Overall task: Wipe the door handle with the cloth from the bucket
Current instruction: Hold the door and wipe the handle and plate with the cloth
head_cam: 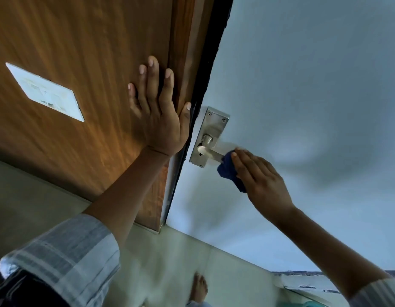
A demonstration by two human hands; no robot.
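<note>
A steel lever door handle (pixel 208 150) on a steel backplate (pixel 211 127) is fixed to the pale blue door (pixel 302 96). My right hand (pixel 261 176) grips a dark blue cloth (pixel 229 170) and presses it against the outer end of the lever, hiding that end. My left hand (pixel 157 109) lies flat with fingers spread on the brown wooden panel (pixel 81 52) just left of the door's dark edge, holding nothing. The bucket is out of view.
A white switch plate (pixel 46 91) sits on the wooden panel at the left. Pale floor tiles (pixel 174 262) lie below, with my bare foot (pixel 199 289) on them. A worn white ledge (pixel 302 282) shows at the lower right.
</note>
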